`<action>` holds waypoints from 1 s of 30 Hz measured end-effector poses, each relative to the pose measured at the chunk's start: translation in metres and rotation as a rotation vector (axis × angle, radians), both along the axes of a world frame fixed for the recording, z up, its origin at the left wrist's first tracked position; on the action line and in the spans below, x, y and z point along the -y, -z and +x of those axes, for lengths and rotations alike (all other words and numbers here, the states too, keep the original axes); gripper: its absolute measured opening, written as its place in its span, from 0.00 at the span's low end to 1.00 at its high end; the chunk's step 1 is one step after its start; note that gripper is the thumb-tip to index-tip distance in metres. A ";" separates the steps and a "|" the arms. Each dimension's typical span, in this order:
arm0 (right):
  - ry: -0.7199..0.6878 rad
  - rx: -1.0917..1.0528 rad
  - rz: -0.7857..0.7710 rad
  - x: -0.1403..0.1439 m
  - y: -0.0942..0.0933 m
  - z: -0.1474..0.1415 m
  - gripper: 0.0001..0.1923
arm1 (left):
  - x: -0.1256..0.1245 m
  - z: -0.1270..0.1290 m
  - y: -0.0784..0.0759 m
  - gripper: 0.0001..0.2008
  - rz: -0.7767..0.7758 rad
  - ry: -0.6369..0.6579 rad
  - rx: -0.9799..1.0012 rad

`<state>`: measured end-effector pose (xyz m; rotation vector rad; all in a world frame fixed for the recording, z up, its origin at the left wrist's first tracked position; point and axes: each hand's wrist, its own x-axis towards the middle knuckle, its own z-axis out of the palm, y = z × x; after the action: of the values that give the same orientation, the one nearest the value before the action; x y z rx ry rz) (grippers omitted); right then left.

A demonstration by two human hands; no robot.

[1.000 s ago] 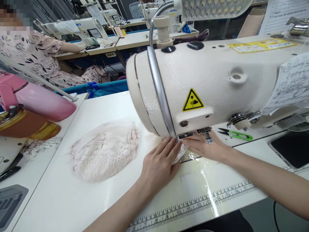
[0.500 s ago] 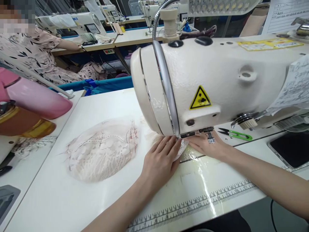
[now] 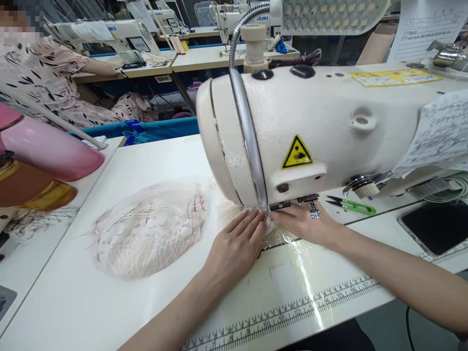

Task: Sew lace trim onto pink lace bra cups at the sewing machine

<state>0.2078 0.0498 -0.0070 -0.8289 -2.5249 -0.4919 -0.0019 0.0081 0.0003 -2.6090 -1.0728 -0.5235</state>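
My left hand [image 3: 236, 243] lies flat with its fingers stretched out, pressing on a small white lace piece [image 3: 270, 224] below the head of the sewing machine [image 3: 321, 117]. On the other side of the lace is my right hand [image 3: 310, 222], its fingers extended towards it and partly covered by the machine's needle area. The presser foot and needle are hard to make out behind the fingers. Pale fluffy fabric [image 3: 224, 209] shows beyond my left fingertips. Left of my hands rests an oval pile of white lace [image 3: 149, 234] with loose reddish threads.
Green thread snips [image 3: 353, 205] and a dark phone [image 3: 435, 226] lie at the right. A printed ruler [image 3: 278, 317] runs along the front edge. At the left stand a pink bottle [image 3: 62, 146] and an amber container [image 3: 40, 187]. A person [image 3: 54, 83] sits beyond.
The camera view has shifted slightly. My left fingers have come closer to the needle area and the lace shows less between my hands. My right hand stays beside it.
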 end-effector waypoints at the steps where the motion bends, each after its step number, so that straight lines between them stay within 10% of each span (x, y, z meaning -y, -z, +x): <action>1: -0.016 -0.010 0.029 0.000 0.000 -0.001 0.13 | 0.000 -0.001 -0.001 0.13 0.000 -0.003 -0.006; 11: -0.182 -0.130 -0.219 0.001 0.004 -0.011 0.10 | 0.003 -0.001 -0.002 0.12 0.005 0.003 0.083; 30: -0.195 -0.116 -0.190 0.008 0.005 -0.011 0.12 | 0.002 -0.002 -0.002 0.18 -0.132 -0.107 0.114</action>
<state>0.1971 0.0420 -0.0117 -0.6470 -2.5367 -0.1387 -0.0039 0.0065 0.0018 -2.6414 -1.3176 -0.6026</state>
